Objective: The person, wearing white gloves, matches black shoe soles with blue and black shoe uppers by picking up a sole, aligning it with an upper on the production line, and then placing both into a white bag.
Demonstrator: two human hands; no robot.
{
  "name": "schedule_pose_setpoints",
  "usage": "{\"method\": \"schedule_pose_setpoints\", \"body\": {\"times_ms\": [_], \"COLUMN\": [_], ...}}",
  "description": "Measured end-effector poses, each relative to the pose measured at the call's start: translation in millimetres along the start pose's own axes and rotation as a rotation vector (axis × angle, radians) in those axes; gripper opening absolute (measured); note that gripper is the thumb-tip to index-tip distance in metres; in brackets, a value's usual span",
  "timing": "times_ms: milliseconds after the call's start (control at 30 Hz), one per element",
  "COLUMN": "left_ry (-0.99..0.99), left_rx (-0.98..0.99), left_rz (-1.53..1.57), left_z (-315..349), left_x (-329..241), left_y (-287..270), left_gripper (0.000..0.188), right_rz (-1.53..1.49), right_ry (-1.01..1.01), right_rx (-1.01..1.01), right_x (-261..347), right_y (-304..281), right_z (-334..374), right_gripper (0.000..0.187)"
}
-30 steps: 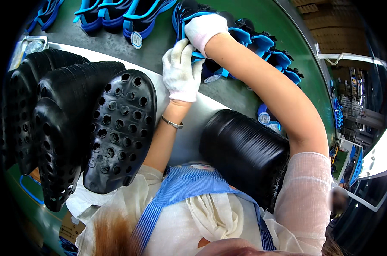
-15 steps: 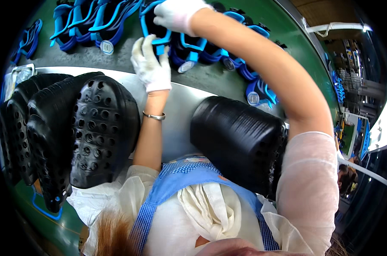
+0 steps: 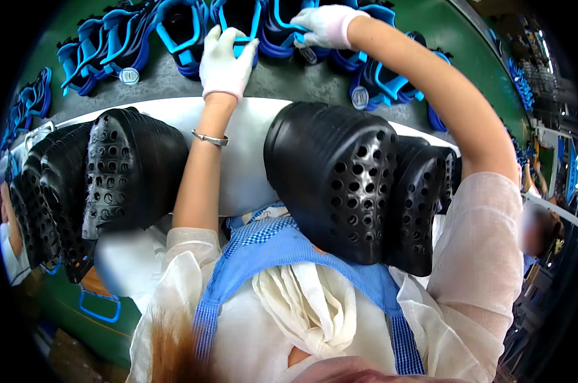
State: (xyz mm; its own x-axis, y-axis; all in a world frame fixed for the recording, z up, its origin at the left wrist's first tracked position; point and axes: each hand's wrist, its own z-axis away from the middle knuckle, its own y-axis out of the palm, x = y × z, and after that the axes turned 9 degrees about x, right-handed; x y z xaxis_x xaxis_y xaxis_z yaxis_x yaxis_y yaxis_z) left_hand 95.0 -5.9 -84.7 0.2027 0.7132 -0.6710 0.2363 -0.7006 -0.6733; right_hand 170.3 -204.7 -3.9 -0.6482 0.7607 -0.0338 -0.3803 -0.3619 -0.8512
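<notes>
My left hand (image 3: 226, 67), in a white glove, reaches up with its fingers spread at the heel end of a blue-and-black shoe (image 3: 239, 19). To its right my gloved right hand (image 3: 327, 27) has its bent fingers closed on the light-blue edging of a neighbouring shoe (image 3: 277, 32). Part of that shoe is hidden behind the hand. More shoes of this kind stand in a row, among them one (image 3: 182, 41) left of my left hand, and several carry round tags.
Nested black moulded shells with round holes lie on both sides: one stack (image 3: 133, 169) left of my left forearm, another (image 3: 330, 182) between my arms. They rest on a pale tabletop (image 3: 241, 137). Beyond it runs a dark green surface (image 3: 168, 86) bearing the shoes. People are partly visible at both sides.
My right hand has moved right, away from my left hand, and now grips a shoe further along. The view has shifted, and more of the right-hand shell stack shows.
</notes>
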Motion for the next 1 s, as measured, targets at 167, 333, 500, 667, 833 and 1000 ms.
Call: {"method": "schedule_pose_setpoints", "body": {"times_ms": [167, 333, 500, 667, 833, 1000], "left_ry": [0.047, 0.106, 0.234, 0.056, 0.074, 0.072], "left_rx": [0.166, 0.155, 0.183, 0.230, 0.232, 0.265], "left_rz": [0.027, -0.060, -0.095, 0.082, 0.139, 0.213], "left_z": [17, 18, 21, 30, 44, 50], "left_x": [-25, -41, -9, -35, -42, -56], "left_y": [15, 38, 29, 5, -28, -43], "left_gripper": [0.027, 0.029, 0.057, 0.062, 0.057, 0.053], "right_rz": [-0.016, -0.036, -0.388, -0.155, -0.109, -0.088], "right_ry": [-0.106, 0.115, -0.004, -0.163, -0.115, -0.134], "right_rx": [-0.067, 0.098, -0.132, -0.228, -0.246, -0.285], "right_x": [-34, -13, 78, 132, 144, 140], "right_y": [20, -16, -62, -54, -38, -34], "right_z": [45, 118, 229, 288, 279, 276], "right_gripper": [0.038, 0.032, 0.035, 0.065, 0.069, 0.066]}}
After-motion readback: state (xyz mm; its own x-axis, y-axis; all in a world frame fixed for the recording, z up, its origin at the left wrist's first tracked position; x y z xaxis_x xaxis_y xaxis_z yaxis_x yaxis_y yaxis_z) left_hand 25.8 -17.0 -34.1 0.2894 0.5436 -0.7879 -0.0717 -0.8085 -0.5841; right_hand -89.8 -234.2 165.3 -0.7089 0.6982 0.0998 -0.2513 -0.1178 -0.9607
